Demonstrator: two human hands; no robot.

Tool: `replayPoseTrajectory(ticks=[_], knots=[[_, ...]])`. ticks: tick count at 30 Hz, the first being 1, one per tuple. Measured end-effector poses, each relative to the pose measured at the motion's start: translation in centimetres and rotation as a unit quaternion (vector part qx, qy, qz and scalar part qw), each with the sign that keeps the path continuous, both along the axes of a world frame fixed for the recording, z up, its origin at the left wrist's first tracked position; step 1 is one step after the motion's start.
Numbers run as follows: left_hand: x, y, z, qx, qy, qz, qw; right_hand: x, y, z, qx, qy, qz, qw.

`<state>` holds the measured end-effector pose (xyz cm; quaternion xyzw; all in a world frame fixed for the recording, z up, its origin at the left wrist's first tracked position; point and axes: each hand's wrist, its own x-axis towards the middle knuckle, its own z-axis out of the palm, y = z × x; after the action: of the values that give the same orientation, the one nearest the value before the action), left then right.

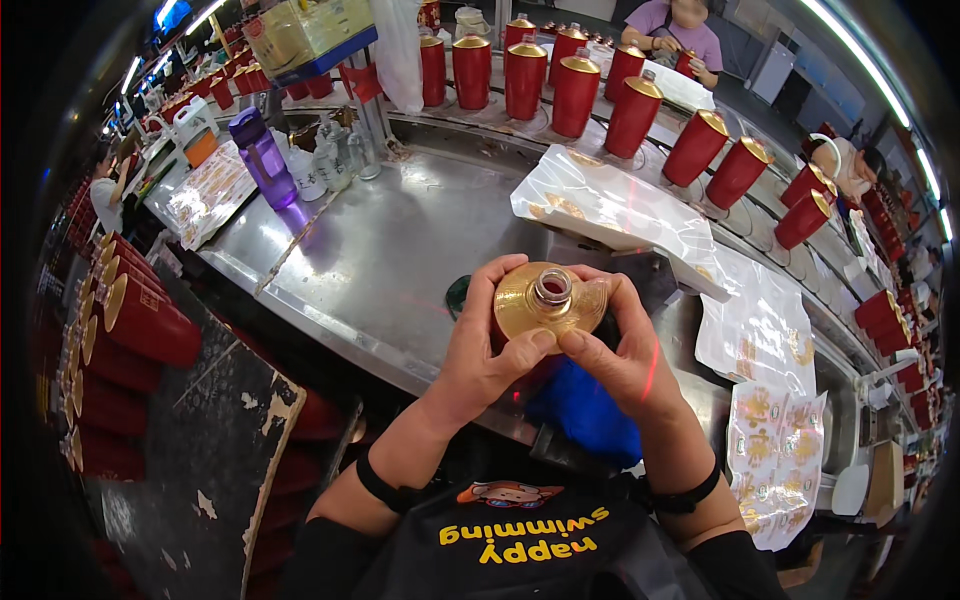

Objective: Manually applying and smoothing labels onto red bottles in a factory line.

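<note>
Between both hands is a bottle (515, 300) with a gold shoulder and an uncapped glass neck, its mouth turned up toward me. My left hand (488, 335) wraps its left side, thumb pressed on the gold shoulder. On the other side my right hand (625, 340) grips it, its thumb close to the left one. The bottle's body is hidden beneath the shoulder and hands. Just below my right hand lies a bright blue cloth or bag (590, 415). A red light line crosses my right wrist.
Red bottles with gold shoulders (635, 112) line the curved conveyor at the back; more red bottles (150, 320) stand at left. A purple water bottle (264, 160) and clear glass bottles (335, 158) stand on the metal table (400, 230). Printed sheets (755, 320) lie at right. A co-worker (680, 35) sits beyond.
</note>
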<state>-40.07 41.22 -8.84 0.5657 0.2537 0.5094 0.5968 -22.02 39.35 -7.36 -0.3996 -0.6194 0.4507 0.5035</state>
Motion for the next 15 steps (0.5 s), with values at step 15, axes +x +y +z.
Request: replayPoseTrajectory(ticks=[15], knots=[[0.3,1.2,-0.8,0.037,0.049,0.003,0.998,-0.6,0.3,2.0,-0.070,0.094,-0.015,0.993]])
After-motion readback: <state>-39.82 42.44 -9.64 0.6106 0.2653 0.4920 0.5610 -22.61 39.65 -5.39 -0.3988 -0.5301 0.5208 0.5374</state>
